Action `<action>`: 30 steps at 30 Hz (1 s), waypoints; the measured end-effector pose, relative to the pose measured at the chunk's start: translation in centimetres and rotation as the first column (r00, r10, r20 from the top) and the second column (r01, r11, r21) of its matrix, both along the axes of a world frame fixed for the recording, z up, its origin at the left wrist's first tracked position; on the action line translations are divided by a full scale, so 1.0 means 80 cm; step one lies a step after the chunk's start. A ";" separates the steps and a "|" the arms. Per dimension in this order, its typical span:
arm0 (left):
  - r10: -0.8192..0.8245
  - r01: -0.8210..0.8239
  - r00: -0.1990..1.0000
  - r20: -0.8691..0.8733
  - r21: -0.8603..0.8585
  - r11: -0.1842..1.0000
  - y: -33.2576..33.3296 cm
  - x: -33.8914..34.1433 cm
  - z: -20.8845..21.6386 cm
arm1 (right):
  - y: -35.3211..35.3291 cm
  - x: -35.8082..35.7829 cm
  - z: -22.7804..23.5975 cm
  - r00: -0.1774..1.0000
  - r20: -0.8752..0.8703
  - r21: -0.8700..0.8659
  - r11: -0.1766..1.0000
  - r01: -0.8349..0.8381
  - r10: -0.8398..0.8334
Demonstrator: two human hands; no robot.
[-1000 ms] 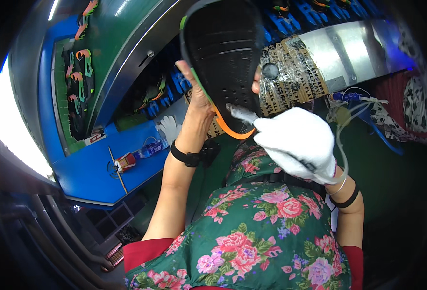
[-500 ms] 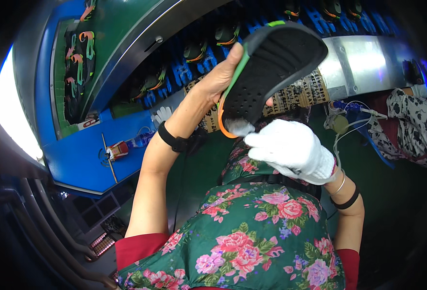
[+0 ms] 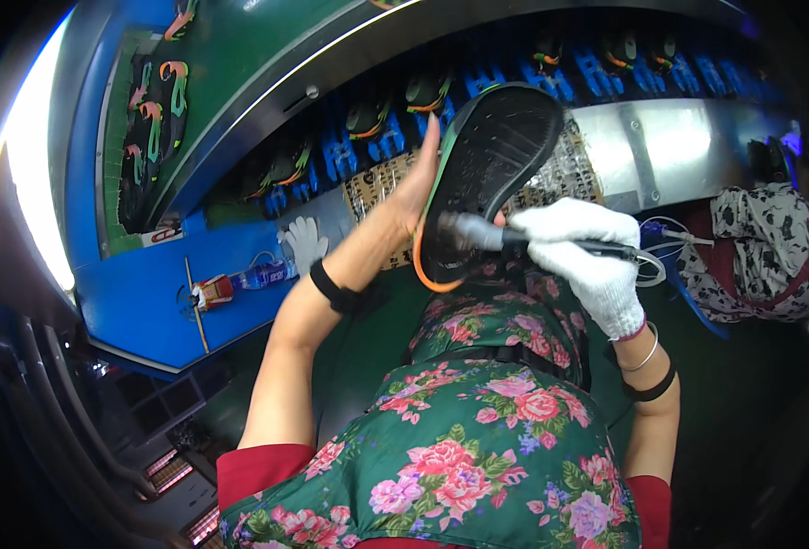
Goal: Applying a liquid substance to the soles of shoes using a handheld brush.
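Note:
My bare left hand (image 3: pixel 414 188) grips a black shoe sole (image 3: pixel 496 151) by its left edge, fingers behind it and thumb up along the side. The sole is held up with its hollow inner face showing; a green and orange band runs along its edge. In my right hand (image 3: pixel 583 252), which wears a white knit glove, is a brush (image 3: pixel 482 231) with a dark handle. The blurred pale bristles lie against the heel part of the sole. The surface there looks wet and shiny.
Behind the sole runs a line of blue racks (image 3: pixel 340 156) bearing shoe parts, under a metal rail. To the left, a blue table (image 3: pixel 148 293) carries a bottle (image 3: pixel 265 273), a white glove (image 3: pixel 306 240) and a stick (image 3: pixel 196 306). Patterned cloth (image 3: pixel 761 242) hangs at right.
The sole has come lower and slightly left, standing more upright. My right hand has shifted right and turned, showing the brush handle. The sole's inner face looks shinier.

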State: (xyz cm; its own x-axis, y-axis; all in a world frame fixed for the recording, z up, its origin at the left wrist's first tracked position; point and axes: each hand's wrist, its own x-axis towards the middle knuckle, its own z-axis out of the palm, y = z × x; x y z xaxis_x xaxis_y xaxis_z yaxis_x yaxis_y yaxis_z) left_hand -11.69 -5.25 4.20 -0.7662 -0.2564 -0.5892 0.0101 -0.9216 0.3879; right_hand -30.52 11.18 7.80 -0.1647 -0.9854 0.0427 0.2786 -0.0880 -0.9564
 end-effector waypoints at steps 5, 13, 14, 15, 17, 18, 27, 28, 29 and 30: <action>0.122 -0.122 0.985 -0.126 0.006 0.992 0.054 0.014 -0.040 | -0.016 -0.012 0.002 0.903 -0.368 -0.181 0.970 0.164 -0.221; 0.017 -0.030 0.992 -0.129 -0.103 0.994 0.073 0.059 -0.072 | -0.006 -0.013 -0.002 0.768 -0.610 -0.364 0.930 -0.052 -0.195; 0.131 -0.126 0.946 -0.295 0.034 0.991 0.078 0.061 -0.077 | -0.005 -0.009 0.001 0.749 -0.624 -0.396 0.916 -0.058 -0.222; 0.353 -0.268 0.895 -0.273 0.302 0.915 0.086 0.046 -0.061 | -0.002 -0.009 0.010 0.762 -0.612 -0.375 0.926 -0.043 -0.212; 0.477 -0.374 0.832 -0.283 0.349 0.859 0.082 0.035 -0.027 | 0.002 -0.003 0.020 0.745 -0.609 -0.377 0.926 0.030 -0.272; 0.483 -0.369 0.780 -0.399 0.331 0.869 0.077 0.022 -0.012 | 0.003 0.000 0.020 0.740 -0.596 -0.383 0.920 0.082 -0.314; 0.363 -0.318 0.830 -0.423 0.175 0.932 0.091 -0.034 0.018 | -0.011 -0.013 0.052 0.660 -0.647 -0.459 0.886 0.062 -0.382; 0.395 -0.296 0.784 -0.479 0.271 0.916 0.092 -0.041 0.021 | -0.016 -0.013 0.053 0.664 -0.642 -0.461 0.885 0.064 -0.382; 0.409 -0.292 0.778 -0.476 0.302 0.907 0.093 -0.044 0.020 | -0.022 -0.015 0.054 0.623 -0.657 -0.499 0.864 0.061 -0.424; 0.426 -0.305 0.783 -0.454 0.317 0.898 0.096 -0.048 0.025 | -0.027 -0.017 0.058 0.580 -0.669 -0.536 0.842 0.056 -0.465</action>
